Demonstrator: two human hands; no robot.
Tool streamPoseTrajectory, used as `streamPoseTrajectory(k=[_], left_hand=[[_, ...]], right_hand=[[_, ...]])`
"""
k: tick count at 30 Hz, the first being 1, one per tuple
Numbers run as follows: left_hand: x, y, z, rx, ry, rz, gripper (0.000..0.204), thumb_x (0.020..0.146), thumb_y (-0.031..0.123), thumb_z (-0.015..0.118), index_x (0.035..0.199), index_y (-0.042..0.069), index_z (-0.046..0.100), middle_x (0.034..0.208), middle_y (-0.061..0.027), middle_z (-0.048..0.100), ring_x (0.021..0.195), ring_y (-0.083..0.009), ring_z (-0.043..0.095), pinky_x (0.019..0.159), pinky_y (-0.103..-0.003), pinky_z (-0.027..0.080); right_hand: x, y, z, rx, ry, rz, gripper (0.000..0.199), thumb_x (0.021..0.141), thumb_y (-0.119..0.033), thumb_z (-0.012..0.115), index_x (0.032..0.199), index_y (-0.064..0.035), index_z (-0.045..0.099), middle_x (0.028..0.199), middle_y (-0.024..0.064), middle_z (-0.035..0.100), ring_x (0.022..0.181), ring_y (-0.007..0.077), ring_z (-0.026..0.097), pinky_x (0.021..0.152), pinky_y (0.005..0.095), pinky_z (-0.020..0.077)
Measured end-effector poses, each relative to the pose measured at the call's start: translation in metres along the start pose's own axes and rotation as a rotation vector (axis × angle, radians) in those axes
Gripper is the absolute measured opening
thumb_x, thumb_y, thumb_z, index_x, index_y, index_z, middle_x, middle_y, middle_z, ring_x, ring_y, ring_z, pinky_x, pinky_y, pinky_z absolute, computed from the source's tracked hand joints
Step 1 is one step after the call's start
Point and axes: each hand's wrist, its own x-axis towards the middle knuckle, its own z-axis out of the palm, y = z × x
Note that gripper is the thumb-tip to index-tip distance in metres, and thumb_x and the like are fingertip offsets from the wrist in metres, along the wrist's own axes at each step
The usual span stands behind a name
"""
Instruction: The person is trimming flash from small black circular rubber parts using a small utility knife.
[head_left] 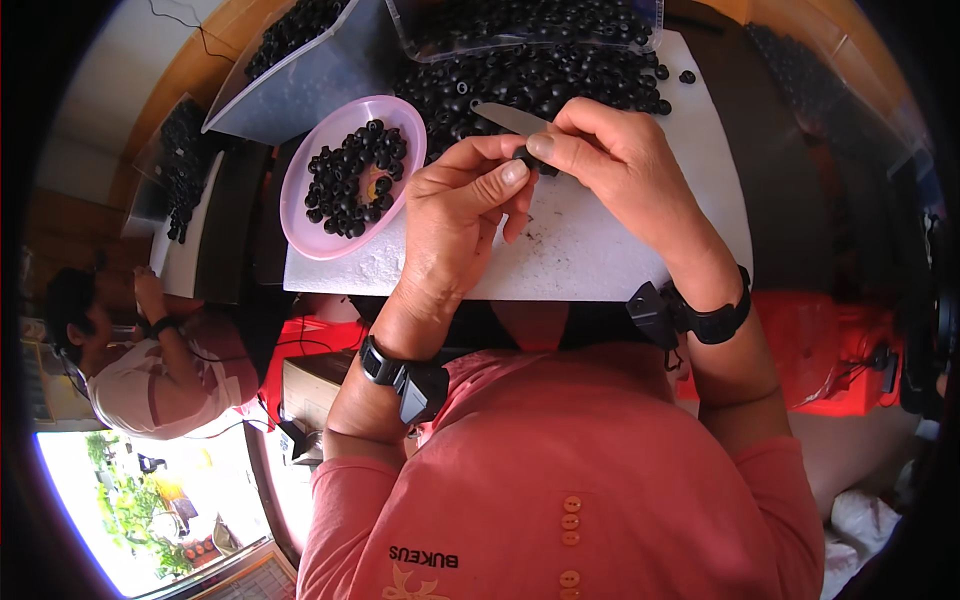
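My left hand point(455, 205) pinches a small round black part point(523, 156) between thumb and fingertips, above a white work surface point(620, 262). My right hand point(625, 160) meets it there, gripping a small knife whose silver blade point(508, 117) points up and to the left; the handle is hidden in the fingers. The right thumb presses against the black part. Behind both hands lies a heap of similar glossy black parts point(560, 80), some showing a pale ring. To the left, a pink bowl point(293, 210) holds more of them.
A translucent bin point(300, 88) with black parts stands at the far left, and a clear box edge point(540, 46) crosses the heap. Several loose parts lie near the right side. Another person point(165, 365) sits at the left by a separate table. Red containers point(825, 345) stand at lower right.
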Motion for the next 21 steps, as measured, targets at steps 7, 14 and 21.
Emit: streamPoseTrajectory(k=[7,14,21], left_hand=[[0.0036,-0.0028,-0.0081,-0.146,-0.013,-0.063,0.019,0.1,0.007,0.058,0.112,-0.006,0.064,0.092,-0.0133,0.067,0.071,-0.015,0.061,0.052,-0.026,0.046],[0.0023,-0.0027,-0.0071,-0.155,-0.016,-0.105,0.016,0.1,0.007,0.057,0.109,-0.005,0.063,0.091,-0.0131,0.066,0.07,-0.0154,0.061,0.049,-0.026,0.045],[0.002,-0.0041,-0.0077,-0.167,-0.017,-0.123,0.014,0.1,0.007,0.058,0.106,-0.004,0.062,0.088,-0.0121,0.065,0.067,-0.0153,0.06,0.047,-0.026,0.044]], right_hand=[[0.0005,0.0024,-0.0028,0.121,-0.062,0.088,0.031,0.095,-0.024,0.064,0.077,0.0006,0.062,0.057,0.0044,0.05,0.054,0.0099,0.042,0.05,0.03,0.0352],[0.0005,0.0038,-0.0003,0.016,-0.08,0.061,0.029,0.095,-0.024,0.063,0.078,-0.0005,0.063,0.061,0.0095,0.059,0.053,0.0161,0.051,0.052,0.0333,0.0404],[0.0005,0.0053,0.0006,-0.027,-0.093,0.034,0.028,0.096,-0.024,0.062,0.079,-0.0018,0.063,0.062,0.0106,0.06,0.053,0.0205,0.054,0.053,0.0349,0.0421]])
